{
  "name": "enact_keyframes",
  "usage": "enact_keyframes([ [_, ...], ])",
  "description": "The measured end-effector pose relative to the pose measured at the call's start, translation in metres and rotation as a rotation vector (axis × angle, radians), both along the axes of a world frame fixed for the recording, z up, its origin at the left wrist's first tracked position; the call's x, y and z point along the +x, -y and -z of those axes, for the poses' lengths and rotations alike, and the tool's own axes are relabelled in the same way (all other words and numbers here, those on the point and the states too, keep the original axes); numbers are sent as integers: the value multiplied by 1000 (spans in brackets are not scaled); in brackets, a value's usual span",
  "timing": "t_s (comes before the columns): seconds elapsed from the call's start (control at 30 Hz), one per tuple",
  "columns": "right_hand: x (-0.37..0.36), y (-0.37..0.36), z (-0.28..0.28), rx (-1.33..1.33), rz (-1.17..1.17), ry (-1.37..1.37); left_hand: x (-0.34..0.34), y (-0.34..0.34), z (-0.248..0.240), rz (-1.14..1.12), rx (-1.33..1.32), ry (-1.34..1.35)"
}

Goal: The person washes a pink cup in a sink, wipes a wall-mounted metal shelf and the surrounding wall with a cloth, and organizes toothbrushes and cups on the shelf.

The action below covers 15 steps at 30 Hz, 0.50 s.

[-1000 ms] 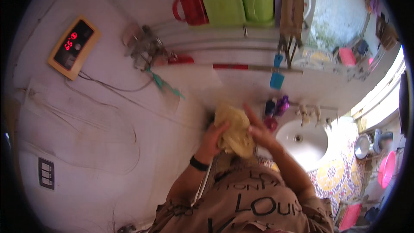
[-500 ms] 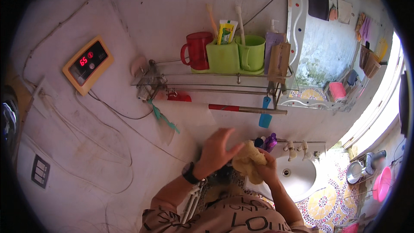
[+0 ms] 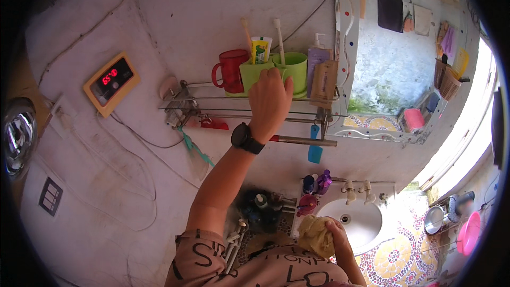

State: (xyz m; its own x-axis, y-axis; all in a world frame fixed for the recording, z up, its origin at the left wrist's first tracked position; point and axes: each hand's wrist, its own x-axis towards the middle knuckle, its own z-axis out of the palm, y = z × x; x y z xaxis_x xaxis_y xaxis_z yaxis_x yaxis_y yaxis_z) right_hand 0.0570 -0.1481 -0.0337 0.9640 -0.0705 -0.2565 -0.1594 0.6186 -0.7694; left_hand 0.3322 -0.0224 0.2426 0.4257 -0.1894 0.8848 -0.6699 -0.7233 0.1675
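Observation:
My left hand (image 3: pixel 270 98), with a black watch (image 3: pixel 247 138) on its wrist, is raised to the glass shelf. Its fingers are curled in front of the green toothbrush holder (image 3: pixel 247 78) and beside the green cup (image 3: pixel 297 70), over the cup's handle side. The back of the hand hides what the fingertips close on. Low down, beside the sink, my right hand (image 3: pixel 339 239) is closed on a bunched beige cloth (image 3: pixel 316 235). A toothpaste tube (image 3: pixel 260 50) and a toothbrush (image 3: pixel 245 34) stand in the holder; another toothbrush (image 3: pixel 279 40) rises near the cup.
On the glass shelf (image 3: pixel 218 102) also stand a red mug (image 3: pixel 230 72) and a pump bottle (image 3: pixel 317 56). A mirror (image 3: pixel 393 58) hangs at right, above the white sink (image 3: pixel 366 223) and its taps (image 3: pixel 349 191). A purple bottle (image 3: pixel 323 182) stands beside the sink.
My left hand has left the cloth and moved up to the green holder and cup. My right hand, still gripping the cloth, has gone lower. The view has shifted slightly.

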Motion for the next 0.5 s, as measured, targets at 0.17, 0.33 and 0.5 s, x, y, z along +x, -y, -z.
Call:
enact_keyframes([
  [0.17,-12,12,-6,37,34,20,16,11,2,-108,-45,-28],
  [0.33,4,36,-33,-10,-121,176,37,13,12,27,-168,-14],
  [0.5,16,31,-53,-104,-109,192,53,15,13,499,-500,-427],
])
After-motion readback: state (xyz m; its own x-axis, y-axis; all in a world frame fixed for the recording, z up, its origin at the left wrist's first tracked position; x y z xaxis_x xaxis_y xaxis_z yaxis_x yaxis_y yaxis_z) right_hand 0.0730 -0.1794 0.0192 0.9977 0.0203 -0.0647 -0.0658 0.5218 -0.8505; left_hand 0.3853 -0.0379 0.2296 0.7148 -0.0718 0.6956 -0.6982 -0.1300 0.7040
